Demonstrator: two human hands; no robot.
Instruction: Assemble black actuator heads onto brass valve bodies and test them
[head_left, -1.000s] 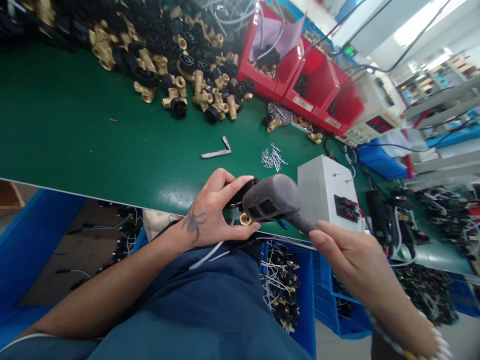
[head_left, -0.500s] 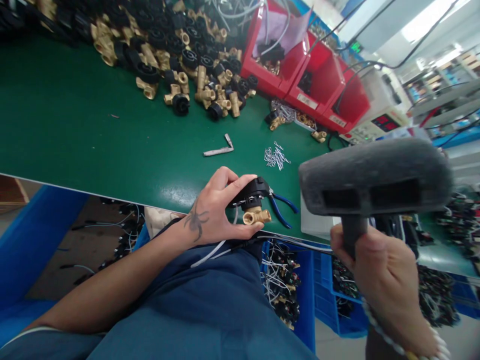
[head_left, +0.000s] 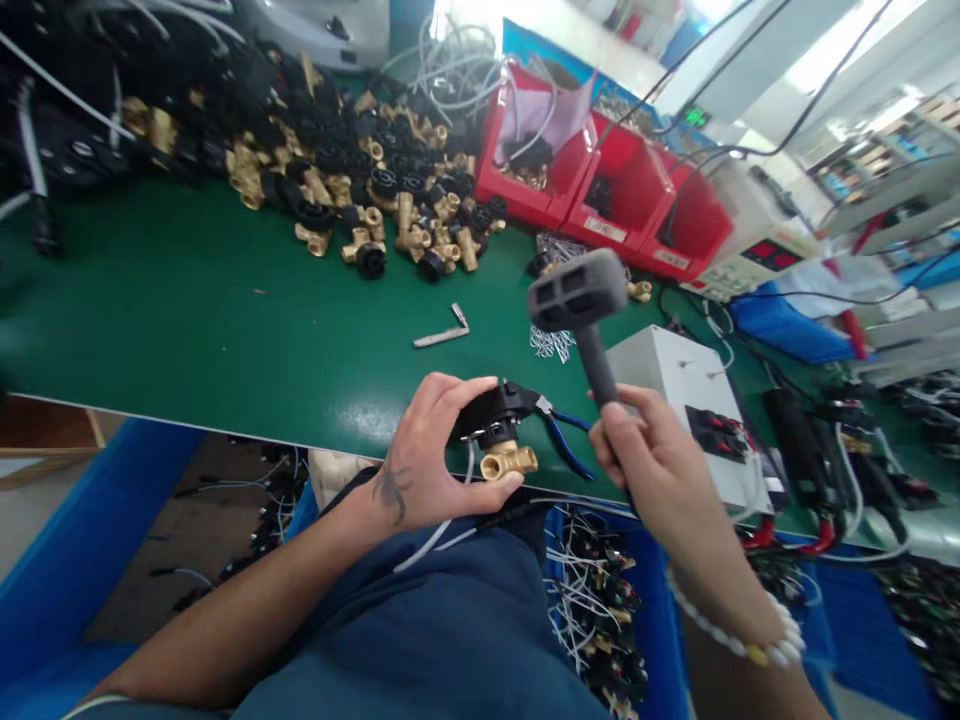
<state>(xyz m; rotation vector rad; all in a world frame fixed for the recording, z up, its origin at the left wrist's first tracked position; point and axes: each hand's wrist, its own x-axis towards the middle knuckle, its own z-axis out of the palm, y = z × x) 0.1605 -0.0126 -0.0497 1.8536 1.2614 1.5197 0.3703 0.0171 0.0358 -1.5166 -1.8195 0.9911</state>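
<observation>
Because the left hand [head_left: 431, 455] spans the valve assembly [head_left: 497, 432] from the side, fingers curled over its black housing and thumb under its brass body [head_left: 508, 461], the brass openings face outward, uncovered. That pinch seems meant to steady the piece at the table's near edge; whether it rests on the surface I cannot tell. Pliers [head_left: 564, 448] lie just beside it, presumably kept handy. Above them, a mallet [head_left: 577, 292] is raised clear of the assembly, its handle wrapped in the closed right hand [head_left: 652, 460], likely for a firm hold.

A blue crate [head_left: 105, 515] stands below the green table [head_left: 187, 335] at left. Brass fittings [head_left: 409, 232] with black caps are heaped along the far side; nearer lie a bent metal tool [head_left: 442, 339] and silver clips [head_left: 551, 345], partly behind the mallet. Further right come red bins [head_left: 615, 230], a pale box [head_left: 671, 370], a power supply [head_left: 772, 255] with red digits, and blurred shelves [head_left: 892, 205].
</observation>
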